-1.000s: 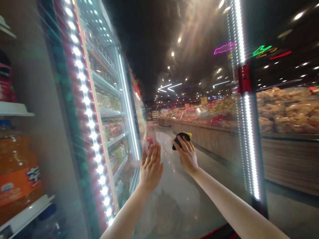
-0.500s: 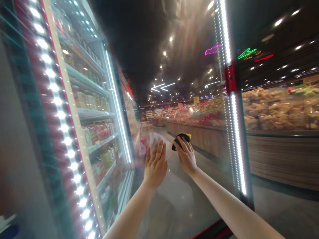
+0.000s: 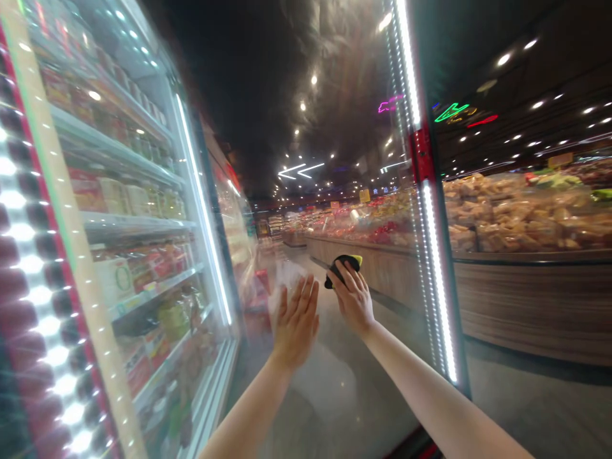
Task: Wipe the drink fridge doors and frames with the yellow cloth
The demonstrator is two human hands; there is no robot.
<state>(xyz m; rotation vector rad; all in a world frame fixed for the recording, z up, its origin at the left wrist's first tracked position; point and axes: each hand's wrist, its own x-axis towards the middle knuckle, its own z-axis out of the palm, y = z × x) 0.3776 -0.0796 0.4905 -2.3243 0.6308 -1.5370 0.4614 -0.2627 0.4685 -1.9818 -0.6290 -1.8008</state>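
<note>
In the middle of the head view, a glass door (image 3: 344,389) stands out from a lit drinks-and-food cooler (image 3: 138,223). My left hand (image 3: 297,322) appears to lie flat against the glass, fingers stretched, holding nothing visible. A pale smear (image 3: 289,273) shows beyond its fingertips; I cannot tell whether it is a reflection. My right hand (image 3: 354,296) presses a black pad with a yellow corner (image 3: 338,273) toward the glass, fingers laid over it. The pad's exact kind and its underside are hidden.
Shelves of packaged goods (image 3: 157,268) fill the cooler at left. A bright LED strip with a red fitting (image 3: 421,153) runs along the door's right edge. Beyond it stands a wood-sided counter (image 3: 526,299) heaped with tan produce (image 3: 521,210). Polished floor lies below.
My view has turned slightly right, so the cooler and door edge shift left in the picture. Both hands keep nearly the same pose, the pad still under my right hand.
</note>
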